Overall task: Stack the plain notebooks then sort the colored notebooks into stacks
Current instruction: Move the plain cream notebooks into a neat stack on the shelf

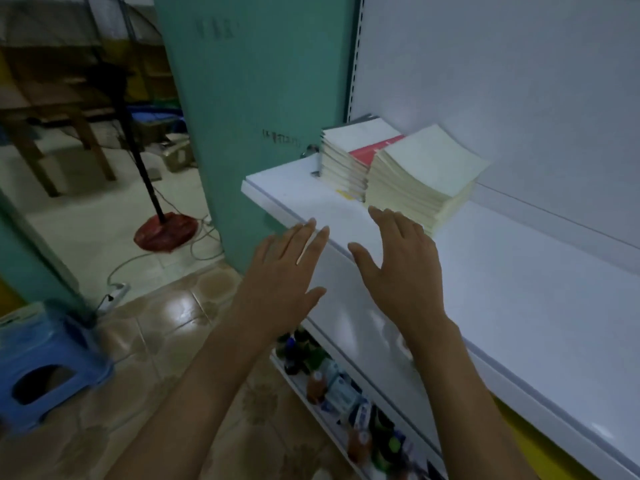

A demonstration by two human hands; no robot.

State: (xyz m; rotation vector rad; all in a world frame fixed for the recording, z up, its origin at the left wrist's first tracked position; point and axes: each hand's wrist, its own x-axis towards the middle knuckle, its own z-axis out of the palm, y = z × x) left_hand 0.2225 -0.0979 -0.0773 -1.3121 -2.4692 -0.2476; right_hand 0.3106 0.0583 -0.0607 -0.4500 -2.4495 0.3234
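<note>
A thick stack of plain cream notebooks [422, 178] lies on the white shelf [502, 271]. Behind and left of it stands a second stack [346, 154] with a white cover on top and a red notebook [375, 148] showing between the two stacks. My left hand [287, 268] hovers over the shelf's front edge, fingers straight and holding nothing. My right hand [398, 265] is spread flat above the shelf, its fingertips just short of the cream stack's near corner.
A teal pillar [252, 98] rises left of the shelf. A lower shelf [346, 393] holds small bottles and packets. On the tiled floor are a blue plastic stool [45, 368], a fan stand with a red base [162, 230] and a power strip with cables.
</note>
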